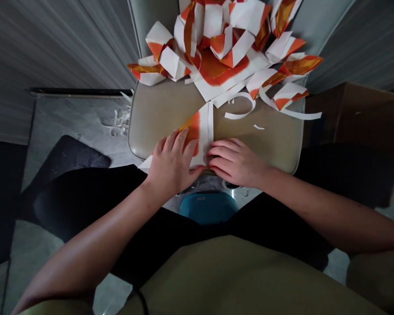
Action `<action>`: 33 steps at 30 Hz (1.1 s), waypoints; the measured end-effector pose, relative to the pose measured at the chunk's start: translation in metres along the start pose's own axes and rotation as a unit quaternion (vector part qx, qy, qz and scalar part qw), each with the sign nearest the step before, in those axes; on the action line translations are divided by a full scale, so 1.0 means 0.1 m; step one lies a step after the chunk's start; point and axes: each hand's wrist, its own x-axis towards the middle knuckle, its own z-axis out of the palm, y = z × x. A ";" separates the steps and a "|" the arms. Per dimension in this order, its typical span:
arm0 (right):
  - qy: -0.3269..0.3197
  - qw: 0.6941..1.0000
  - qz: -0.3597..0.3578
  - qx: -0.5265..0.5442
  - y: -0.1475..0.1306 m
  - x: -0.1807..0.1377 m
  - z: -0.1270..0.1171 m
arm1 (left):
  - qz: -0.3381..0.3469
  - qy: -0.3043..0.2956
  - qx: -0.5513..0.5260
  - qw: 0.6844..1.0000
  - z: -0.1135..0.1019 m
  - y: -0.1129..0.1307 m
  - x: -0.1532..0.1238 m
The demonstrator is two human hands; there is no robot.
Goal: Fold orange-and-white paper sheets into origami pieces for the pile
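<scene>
A sheet of white joss paper (pixel 203 131) with an orange and gold patch lies on the seat near its front edge. It is folded diagonally, with a narrow folded strip along its right side. My left hand (pixel 170 162) rests flat on the paper with its fingers spread, covering part of the gold patch. At the right edge, the fingertips of my right hand (pixel 234 162) touch the strip, its fingers stretched out and slightly curved. Just beyond the folded sheet lies a stack of flat papers (pixel 221 72) of the same kind.
Several folded paper ingots (pixel 174 63) are heaped at the back of the beige chair seat (pixel 265 144). Curled white paper strips (pixel 241 114) lie to the right, with more paper scraps (pixel 118 122) on the floor at left. A cardboard box (pixel 357 113) stands at right; a blue stool (pixel 208 208) shows below.
</scene>
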 end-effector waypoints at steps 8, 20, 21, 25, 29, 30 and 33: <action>-0.002 1.000 0.001 0.004 0.01 0.00 0.02 | -0.008 -0.018 -0.011 1.000 -0.02 0.01 0.01; -0.009 0.999 0.006 0.033 0.02 -0.02 0.02 | 0.003 -0.012 -0.016 1.000 -0.02 -0.03 0.00; -0.010 1.000 -0.001 0.027 0.02 -0.02 0.02 | 0.003 -0.013 -0.016 1.000 -0.02 -0.03 -0.01; -0.002 1.000 -0.023 0.008 0.02 -0.01 0.01 | 0.004 -0.015 -0.020 1.000 -0.03 -0.04 -0.01; -0.001 1.000 -0.031 0.000 0.01 -0.01 0.00 | 0.003 -0.012 -0.022 1.000 -0.04 -0.04 -0.01; -0.002 0.999 -0.032 0.001 0.01 -0.01 0.00 | 0.002 -0.009 -0.025 1.000 -0.03 -0.04 0.00; 0.000 0.999 -0.034 0.005 0.01 -0.01 0.01 | 0.001 -0.002 -0.032 0.999 -0.01 -0.03 0.00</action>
